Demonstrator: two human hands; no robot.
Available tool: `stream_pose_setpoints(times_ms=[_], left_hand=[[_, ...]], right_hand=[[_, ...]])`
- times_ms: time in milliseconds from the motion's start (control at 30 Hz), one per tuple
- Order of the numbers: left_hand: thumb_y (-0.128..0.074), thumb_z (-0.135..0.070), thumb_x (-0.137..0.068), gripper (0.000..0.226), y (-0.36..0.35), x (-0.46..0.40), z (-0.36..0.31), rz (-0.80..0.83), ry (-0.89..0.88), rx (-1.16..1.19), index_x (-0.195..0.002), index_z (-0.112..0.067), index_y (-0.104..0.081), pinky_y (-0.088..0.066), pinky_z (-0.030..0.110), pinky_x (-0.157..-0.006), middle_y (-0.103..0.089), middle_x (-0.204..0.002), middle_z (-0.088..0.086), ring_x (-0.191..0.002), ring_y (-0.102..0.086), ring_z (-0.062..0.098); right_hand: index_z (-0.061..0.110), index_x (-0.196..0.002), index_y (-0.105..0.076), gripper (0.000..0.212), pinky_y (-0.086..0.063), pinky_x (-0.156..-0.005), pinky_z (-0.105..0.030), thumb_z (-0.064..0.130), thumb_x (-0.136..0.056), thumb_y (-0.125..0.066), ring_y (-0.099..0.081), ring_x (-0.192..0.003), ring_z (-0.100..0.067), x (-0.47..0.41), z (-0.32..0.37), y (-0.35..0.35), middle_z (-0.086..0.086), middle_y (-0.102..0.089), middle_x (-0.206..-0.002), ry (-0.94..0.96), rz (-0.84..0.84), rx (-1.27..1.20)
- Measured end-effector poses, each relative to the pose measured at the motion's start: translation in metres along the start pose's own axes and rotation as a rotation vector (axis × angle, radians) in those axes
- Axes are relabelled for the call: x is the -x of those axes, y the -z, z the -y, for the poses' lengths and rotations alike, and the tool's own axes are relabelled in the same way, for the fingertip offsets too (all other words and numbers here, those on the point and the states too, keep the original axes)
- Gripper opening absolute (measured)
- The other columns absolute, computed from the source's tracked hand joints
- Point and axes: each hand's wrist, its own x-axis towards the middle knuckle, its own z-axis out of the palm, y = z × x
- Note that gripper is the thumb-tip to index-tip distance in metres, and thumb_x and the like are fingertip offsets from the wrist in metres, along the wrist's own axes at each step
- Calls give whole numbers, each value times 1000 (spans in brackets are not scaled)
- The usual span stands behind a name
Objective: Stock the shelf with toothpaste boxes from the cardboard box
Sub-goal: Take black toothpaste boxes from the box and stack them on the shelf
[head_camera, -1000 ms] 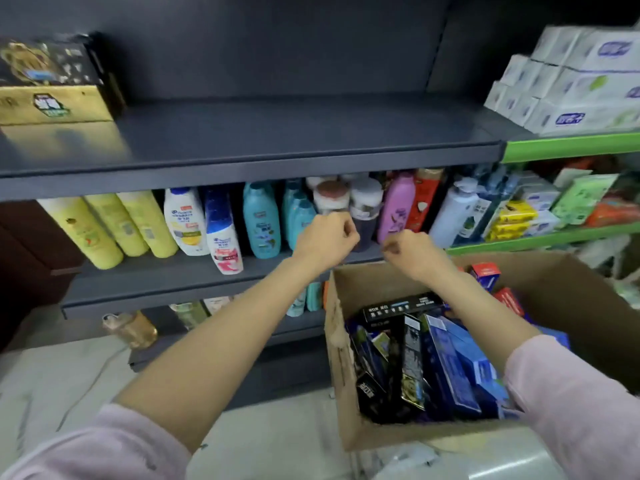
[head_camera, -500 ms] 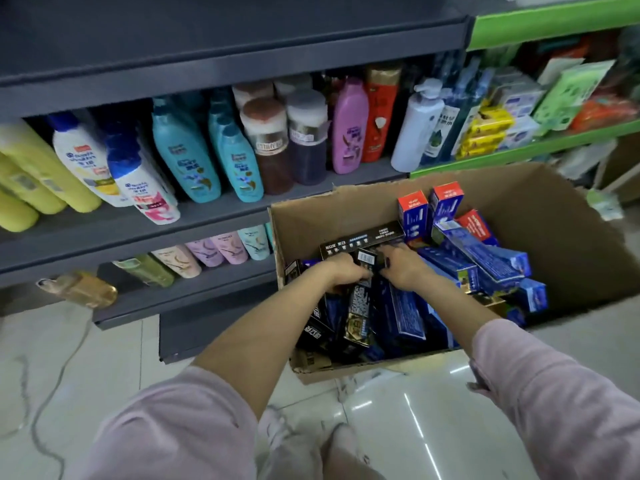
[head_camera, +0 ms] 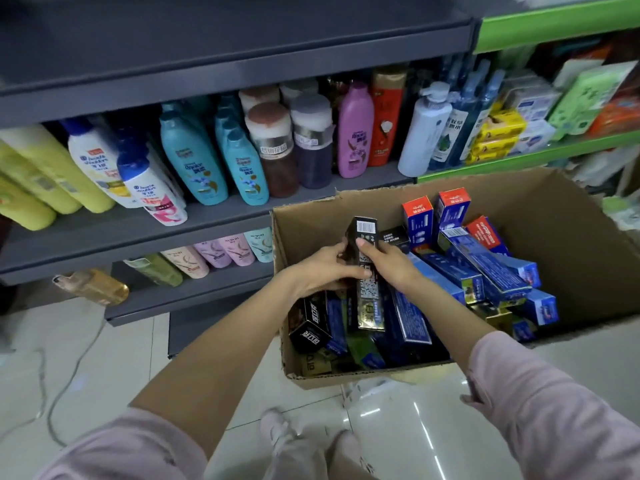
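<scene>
An open cardboard box (head_camera: 571, 216) sits in front of the shelves, filled with several black, blue and red toothpaste boxes. My left hand (head_camera: 322, 268) and my right hand (head_camera: 389, 263) both grip one long black toothpaste box (head_camera: 365, 268), tilted up out of the pile at the box's left side. Blue toothpaste boxes (head_camera: 485, 268) lie stacked to the right, and red-topped ones (head_camera: 417, 216) stand at the back. The dark top shelf (head_camera: 242, 29) above is bare where visible.
Shampoo bottles (head_camera: 194, 161) crowd the middle shelf, and tubes (head_camera: 221, 252) lie on the lower shelf. A green-edged shelf (head_camera: 554, 26) with packets stands at right. A cable (head_camera: 69, 362) trails on the tiled floor at left. My feet (head_camera: 311, 445) are below the box.
My hands dropped from the shelf edge into the cardboard box, took hold of a black toothpaste box and lifted its far end up. My view tilted down.
</scene>
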Motion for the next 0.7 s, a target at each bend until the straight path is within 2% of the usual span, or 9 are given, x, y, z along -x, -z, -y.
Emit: stream_pose_setpoints(times_ms=[33, 100, 133, 200, 267, 333, 500, 600, 700], left_hand=[[-56, -5, -89, 60, 2, 3, -3, 36, -3, 121, -140, -24, -32, -51, 23, -86, -60, -113, 2, -103, -59, 13], [-41, 6, -86, 54, 6, -2, -8, -34, 10, 207, -136, -14, -43, -53, 21, -74, -62, -114, 7, -97, -61, 18], [-41, 5, -86, 48, 8, -7, -8, -150, 27, 79, -132, -6, -50, -53, 26, -77, -62, -118, 10, -101, -62, 22], [-46, -4, -91, 32, 11, -16, -6, -350, 81, -422, -119, 4, -60, -49, 32, -85, -63, -118, 13, -106, -61, 28], [-47, -9, -94, 28, 5, -14, 1, -293, 206, -860, -117, 4, -58, -49, 31, -87, -61, -118, 14, -108, -60, 28], [-48, -10, -94, 32, -1, -17, 9, -229, 333, -1052, -124, 1, -54, -48, 35, -97, -57, -126, 13, -114, -58, 28], [-53, -23, -91, 54, -5, -36, 16, -311, 574, -973, -139, -4, -40, -40, 46, -100, -39, -141, 19, -126, -43, 38], [-49, -20, -92, 55, -3, -39, 17, -433, 497, -769, -142, 1, -35, -34, 47, -107, -30, -146, 26, -133, -34, 41], [-54, -9, -90, 64, -2, -38, 13, -447, 551, -819, -146, -1, -24, -37, 42, -106, -23, -146, 26, -132, -33, 38]], right_hand=[[17, -136, -47, 54, -35, -109, -42, 50, -94, -44, -48, -127, -27, -2, 1, -1, -8, -53, -136, 9, 6, -57], [17, -134, -48, 53, -40, -106, -44, 51, -93, -45, -54, -120, -27, -3, 3, -2, -7, -58, -129, -4, 13, -191], [15, -133, -48, 55, -41, -105, -45, 52, -92, -45, -55, -119, -28, -4, 3, -3, -8, -59, -128, -26, 10, -240], [13, -133, -47, 57, -43, -104, -47, 53, -92, -45, -56, -118, -29, -7, 1, -3, -9, -59, -128, -65, -10, -294], [14, -133, -48, 55, -42, -105, -46, 52, -93, -45, -56, -117, -29, -8, 2, -3, -9, -59, -129, -82, -23, -347], [15, -132, -50, 53, -43, -104, -44, 50, -93, -46, -57, -116, -27, -9, 3, -1, -7, -60, -126, -94, -18, -384], [14, -129, -52, 49, -44, -102, -39, 48, -94, -46, -58, -109, -22, -7, 5, 0, -3, -61, -119, -85, -10, -390], [18, -120, -55, 40, -51, -87, -35, 47, -94, -48, -64, -94, -22, -5, 4, -1, -3, -66, -101, -94, -13, -440], [17, -123, -55, 45, -50, -92, -39, 49, -93, -49, -64, -98, -25, -5, 2, -2, -6, -67, -105, -112, -30, -447]])
